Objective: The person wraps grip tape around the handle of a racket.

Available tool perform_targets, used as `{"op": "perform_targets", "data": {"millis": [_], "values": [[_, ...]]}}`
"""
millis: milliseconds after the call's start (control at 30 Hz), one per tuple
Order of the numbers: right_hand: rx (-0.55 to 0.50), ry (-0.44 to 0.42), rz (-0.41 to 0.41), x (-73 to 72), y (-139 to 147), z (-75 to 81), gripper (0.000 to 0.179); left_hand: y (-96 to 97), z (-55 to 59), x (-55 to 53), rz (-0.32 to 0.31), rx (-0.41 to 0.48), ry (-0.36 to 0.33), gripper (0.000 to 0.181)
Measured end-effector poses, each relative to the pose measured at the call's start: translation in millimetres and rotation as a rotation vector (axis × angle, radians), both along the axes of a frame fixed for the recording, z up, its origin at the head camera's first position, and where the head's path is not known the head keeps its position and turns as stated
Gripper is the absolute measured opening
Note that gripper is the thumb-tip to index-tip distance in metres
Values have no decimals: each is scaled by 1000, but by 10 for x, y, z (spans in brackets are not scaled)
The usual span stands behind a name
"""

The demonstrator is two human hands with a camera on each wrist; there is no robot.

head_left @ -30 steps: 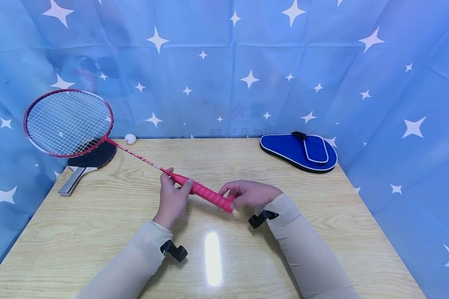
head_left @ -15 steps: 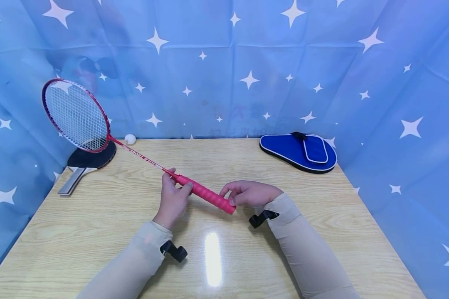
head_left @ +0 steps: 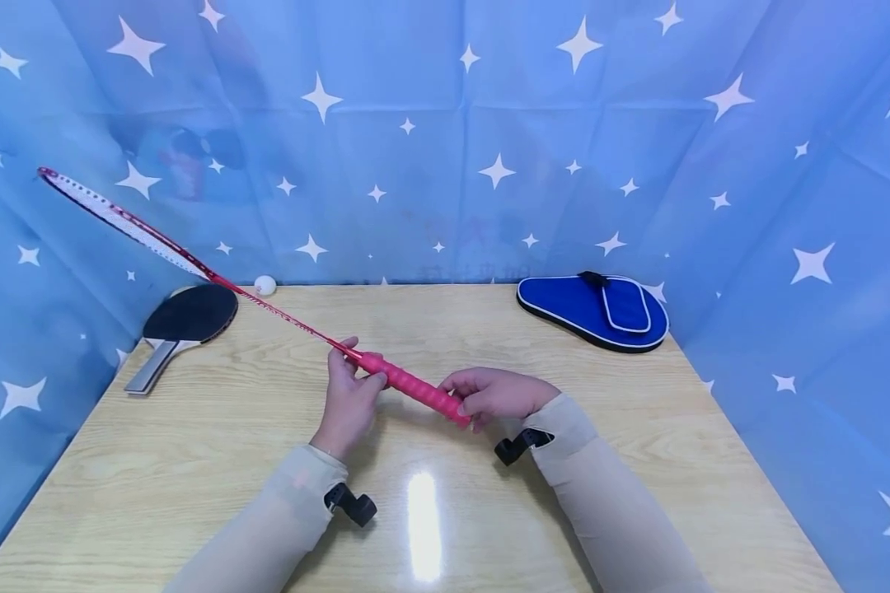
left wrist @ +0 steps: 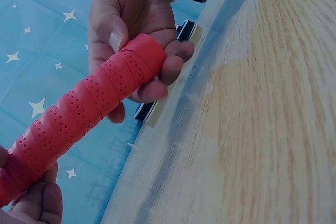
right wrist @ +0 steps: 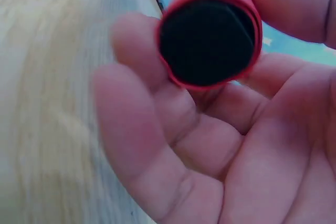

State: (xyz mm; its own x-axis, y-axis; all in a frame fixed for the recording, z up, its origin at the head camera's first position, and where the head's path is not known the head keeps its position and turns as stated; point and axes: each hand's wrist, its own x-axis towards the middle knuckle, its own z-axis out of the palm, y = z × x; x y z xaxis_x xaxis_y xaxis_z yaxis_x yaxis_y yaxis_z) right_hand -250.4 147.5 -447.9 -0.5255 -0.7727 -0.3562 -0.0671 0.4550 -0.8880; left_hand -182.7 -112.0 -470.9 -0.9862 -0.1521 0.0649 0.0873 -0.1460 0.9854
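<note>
A red badminton racket [head_left: 282, 315] is held above the table, its strung head seen nearly edge-on at the upper left in the head view. My left hand [head_left: 348, 403] grips the upper end of its handle, thumb on the near side. At the butt end, my right hand [head_left: 500, 394] pinches the handle between thumb and fingers. Perforated pink-red grip tape [left wrist: 79, 107] winds in overlapping turns along the handle, as the left wrist view shows. In the right wrist view the dark butt cap [right wrist: 207, 43] faces the camera, ringed by the tape edge, with my fingers curled around it.
On the wooden table [head_left: 282, 511], a black table tennis paddle [head_left: 193, 315] lies at the back left, with a white ball [head_left: 264, 285] near the back edge. A blue paddle case [head_left: 578, 309] lies at the back right. Starry blue curtains [head_left: 415, 148] surround the table.
The racket has turned about its long axis, so its head went from broad to nearly edge-on. A tape end sticking up at the butt a second ago now lies against the handle.
</note>
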Motion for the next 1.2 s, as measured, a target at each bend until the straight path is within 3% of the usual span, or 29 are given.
{"op": "perform_targets", "data": {"millis": [200,367,500,800,1033,1200], "values": [[-24,68,-42,92,105,21,44,27,-17,18,-33,21,6,70],[-70,87,-120,169,240,21,42,17,-1,32,-89,-34,-10,70],[-92,115,-176,232,355,27,41,-38,67,37,-78,-37,-23,69],[-95,180,-256,354,617,72,39,-395,209,27,84,116,-34,53],[-76,205,-280,433,843,121,39,-759,312,30,280,327,-57,65],[-74,212,-279,468,1005,140,39,-1040,381,40,377,448,-92,46]]}}
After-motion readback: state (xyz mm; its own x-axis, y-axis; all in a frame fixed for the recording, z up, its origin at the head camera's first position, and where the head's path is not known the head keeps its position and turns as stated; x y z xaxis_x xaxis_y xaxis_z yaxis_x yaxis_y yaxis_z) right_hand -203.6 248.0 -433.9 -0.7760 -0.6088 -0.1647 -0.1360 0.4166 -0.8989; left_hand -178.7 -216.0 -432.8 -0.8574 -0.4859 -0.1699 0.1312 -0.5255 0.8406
